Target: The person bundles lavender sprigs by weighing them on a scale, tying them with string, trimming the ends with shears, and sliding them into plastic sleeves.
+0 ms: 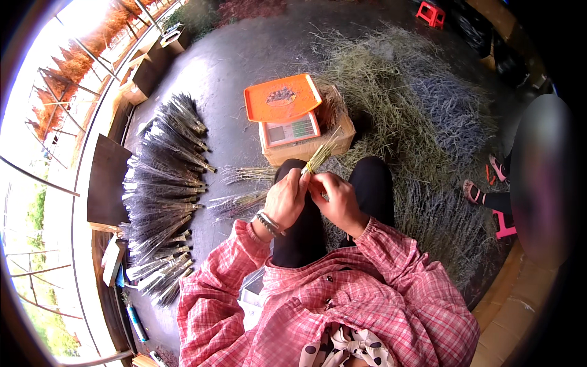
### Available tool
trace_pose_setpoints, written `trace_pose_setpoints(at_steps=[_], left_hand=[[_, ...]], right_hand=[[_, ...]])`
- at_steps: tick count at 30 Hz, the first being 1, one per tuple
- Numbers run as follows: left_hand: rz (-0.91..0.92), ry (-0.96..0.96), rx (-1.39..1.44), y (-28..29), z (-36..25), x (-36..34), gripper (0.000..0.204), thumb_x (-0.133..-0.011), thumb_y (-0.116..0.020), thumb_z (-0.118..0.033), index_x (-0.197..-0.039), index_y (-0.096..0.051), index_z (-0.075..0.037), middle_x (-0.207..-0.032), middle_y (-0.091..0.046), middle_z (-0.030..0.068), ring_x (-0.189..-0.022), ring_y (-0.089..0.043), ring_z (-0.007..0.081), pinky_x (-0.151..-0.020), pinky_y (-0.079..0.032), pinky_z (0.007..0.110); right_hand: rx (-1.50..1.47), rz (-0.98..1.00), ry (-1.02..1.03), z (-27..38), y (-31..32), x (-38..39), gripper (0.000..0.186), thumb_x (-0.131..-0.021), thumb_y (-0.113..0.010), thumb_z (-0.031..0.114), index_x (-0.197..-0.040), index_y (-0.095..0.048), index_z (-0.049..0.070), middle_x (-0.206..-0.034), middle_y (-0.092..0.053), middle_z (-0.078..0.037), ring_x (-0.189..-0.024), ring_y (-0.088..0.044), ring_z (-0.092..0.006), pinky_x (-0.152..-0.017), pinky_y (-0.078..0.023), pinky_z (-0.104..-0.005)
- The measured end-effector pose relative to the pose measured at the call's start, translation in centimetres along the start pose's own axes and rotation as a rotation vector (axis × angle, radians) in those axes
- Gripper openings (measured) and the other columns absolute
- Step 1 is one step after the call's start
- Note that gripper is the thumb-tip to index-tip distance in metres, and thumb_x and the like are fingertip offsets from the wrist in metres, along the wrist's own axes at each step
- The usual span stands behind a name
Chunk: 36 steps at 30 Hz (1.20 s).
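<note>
A bundle of dried lavender stems stands tilted above my knees, its cut ends pointing up and away to the right. A thin yellow tie goes around it near my fingertips. My left hand is closed around the bundle from the left. My right hand pinches at the tie from the right, fingertips meeting those of the left. Where the flower end of the bundle lies is hidden by my hands. Two loose lavender bunches, an upper one and a lower one, show left of my knees.
An orange-topped scale stands on a cardboard box ahead. Tied lavender bundles lie in a row at left. A wide heap of loose stems covers the floor at right. Another person's foot and a red stool are beyond.
</note>
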<state>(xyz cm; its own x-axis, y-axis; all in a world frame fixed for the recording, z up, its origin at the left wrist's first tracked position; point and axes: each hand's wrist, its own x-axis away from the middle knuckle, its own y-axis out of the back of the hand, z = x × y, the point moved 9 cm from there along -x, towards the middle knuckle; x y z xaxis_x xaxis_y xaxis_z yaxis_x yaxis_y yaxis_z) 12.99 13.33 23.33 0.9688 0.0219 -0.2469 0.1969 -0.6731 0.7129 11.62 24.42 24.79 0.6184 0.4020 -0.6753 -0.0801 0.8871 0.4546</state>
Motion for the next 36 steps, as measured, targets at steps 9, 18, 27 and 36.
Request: trace_pose_setpoints(at_steps=[9, 18, 27, 36], left_hand=[[0.055, -0.088, 0.159, -1.0, -3.1, -0.5, 0.012, -0.085, -0.056, -0.01, -0.086, -0.053, 0.001, -0.074, -0.054, 0.0206, -0.072, -0.054, 0.0399, -0.059, -0.043, 0.042], [0.322, 0.126, 0.343, -3.5, -1.6, -0.7, 0.016, -0.088, -0.056, -0.015, -0.09, -0.057, 0.0, -0.072, -0.057, 0.0067, -0.064, -0.054, 0.0128, -0.058, -0.043, 0.028], [0.152, -0.179, 0.095, -3.9, -6.0, -2.0, 0.012, -0.078, -0.062, -0.01, -0.086, -0.056, -0.002, -0.081, -0.054, 0.0132, -0.071, -0.057, 0.03, -0.062, -0.046, 0.034], [0.093, -0.119, -0.019, -6.2, -3.4, -4.3, 0.021, -0.068, -0.071, -0.012, -0.083, -0.057, -0.006, -0.073, -0.059, 0.0114, -0.072, -0.055, 0.0303, -0.064, -0.045, 0.038]], right_hand=[[-1.566, 0.13, -1.019, -6.8, -4.0, 5.9, 0.007, -0.088, -0.051, 0.01, -0.085, -0.054, 0.004, -0.071, -0.054, -0.003, -0.064, -0.055, -0.0157, -0.057, -0.043, -0.0267], [0.033, -0.021, 0.088, -1.7, 4.7, 3.0, 0.02, -0.076, -0.064, -0.002, -0.093, -0.053, 0.001, -0.08, -0.059, -0.013, -0.069, -0.058, -0.029, -0.062, -0.049, -0.0339], [-1.613, -0.003, -1.059, -7.6, -2.6, 8.7, 0.007, -0.089, -0.052, 0.011, -0.086, -0.055, 0.005, -0.073, -0.052, 0.0, -0.061, -0.046, -0.0084, -0.056, -0.039, -0.0222], [-1.262, 0.008, -0.976, -12.1, 2.0, 9.8, 0.023, -0.09, -0.049, 0.013, -0.107, -0.057, 0.0, -0.082, -0.059, -0.004, -0.07, -0.054, -0.0101, -0.065, -0.044, -0.0224]])
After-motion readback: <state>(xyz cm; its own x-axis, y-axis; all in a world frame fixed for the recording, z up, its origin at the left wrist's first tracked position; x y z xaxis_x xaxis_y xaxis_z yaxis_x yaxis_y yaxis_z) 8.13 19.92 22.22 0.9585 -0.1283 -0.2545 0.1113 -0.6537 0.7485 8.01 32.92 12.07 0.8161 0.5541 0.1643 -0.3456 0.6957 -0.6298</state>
